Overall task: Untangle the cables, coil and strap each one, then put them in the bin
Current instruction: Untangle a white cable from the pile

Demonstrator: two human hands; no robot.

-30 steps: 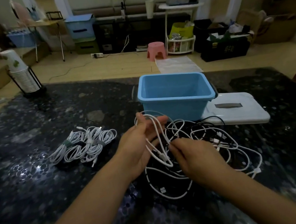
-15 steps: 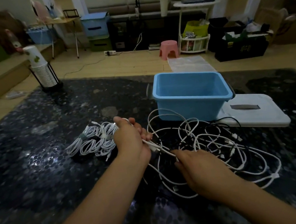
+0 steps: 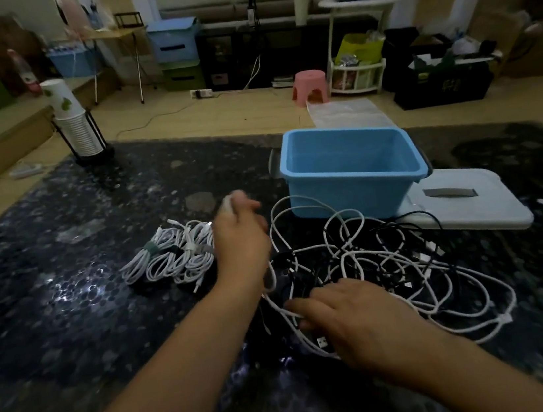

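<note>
— White coiled cables [image 3: 174, 253] lie strapped at nine o'clock on the dark table [image 3: 54, 321]; what holds the left hand [image 3: 241, 234]?

— Fingers curled round a white cable, blurred; that hand sits at the centre, just beside the coils.

— And at five o'clock?

— Right hand [image 3: 354, 319], fingers pinching a strand of the tangled cables [image 3: 391, 259]; blue bin [image 3: 352, 174] at one o'clock, white lid [image 3: 464, 211] touching it at three.
</note>
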